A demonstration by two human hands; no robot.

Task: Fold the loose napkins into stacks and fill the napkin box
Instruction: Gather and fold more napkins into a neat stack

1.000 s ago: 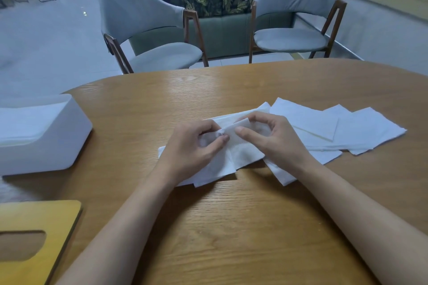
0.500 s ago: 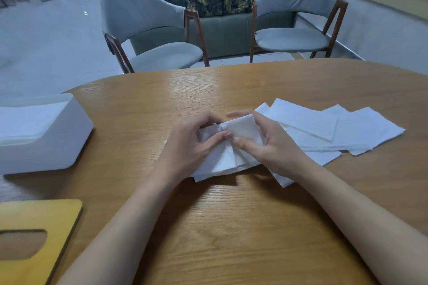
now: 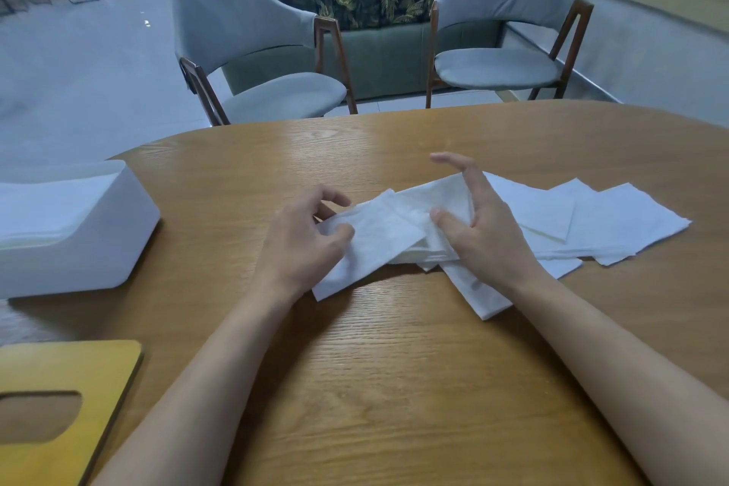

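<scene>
White napkin [image 3: 378,237] pinched in my left hand [image 3: 303,249]; my right hand [image 3: 485,233] rests on it, fingers spread.

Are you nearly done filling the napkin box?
Not yet. Done: the napkin box seems to hold a stack already. In hand: the left hand grips one folded napkin, and the right hand presses it with its thumb. Left: loose napkins lie spread on the table, and the wooden lid is off.

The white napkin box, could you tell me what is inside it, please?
A stack of napkins lies inside the napkin box; its near wall hides the stack's depth.
</scene>
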